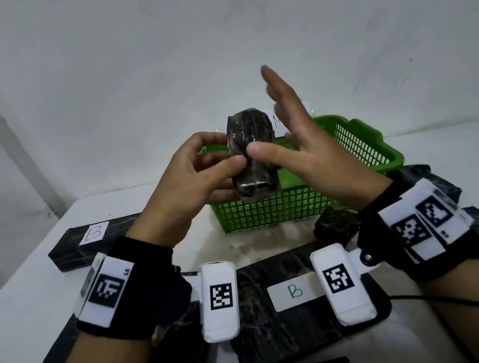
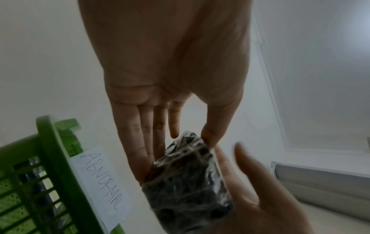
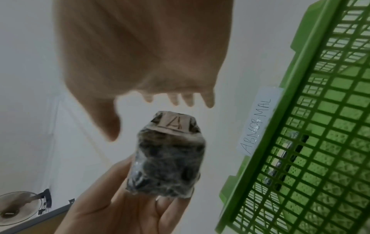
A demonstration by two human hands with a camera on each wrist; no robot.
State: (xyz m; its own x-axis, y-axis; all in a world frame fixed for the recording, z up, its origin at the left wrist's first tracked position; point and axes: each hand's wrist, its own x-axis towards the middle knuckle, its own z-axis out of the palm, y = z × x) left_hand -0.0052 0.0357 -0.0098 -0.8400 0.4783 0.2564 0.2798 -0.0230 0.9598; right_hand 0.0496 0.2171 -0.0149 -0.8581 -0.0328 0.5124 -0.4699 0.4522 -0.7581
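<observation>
The left hand (image 1: 191, 183) is gripping the black wrapped bundle (image 1: 250, 130), its thumb pressing the near face and its fingers curling round the far side. The bundle is standing roughly upright in the air. In the right wrist view its upper end is bearing a tag (image 3: 174, 123) marked "A". The right hand (image 1: 312, 150) is spreading wide just beside the bundle, fingers straight and pointing up, holding nothing. Its thumb is reaching towards the bundle's near face, and the right wrist view is showing a gap between them.

The bundle is hanging clear of the green basket (image 1: 360, 137), overlapping its left half in the head view, with the basket's open top lying to the right. The basket is sitting on the white table (image 1: 13, 298) close to the far edge, near the wall. A paper label (image 2: 100, 182) reading "ABNORMAL" is sticking up from its rim.

One bundle is being held and one basket is standing. Two black flat packs are showing a white "B": a left pack (image 1: 65, 248) and a middle pack (image 1: 259, 304) near the wrists. More dark packs are lying around, partly hidden by the arms. One small dark lump (image 1: 334, 225) is lying just before the basket.
</observation>
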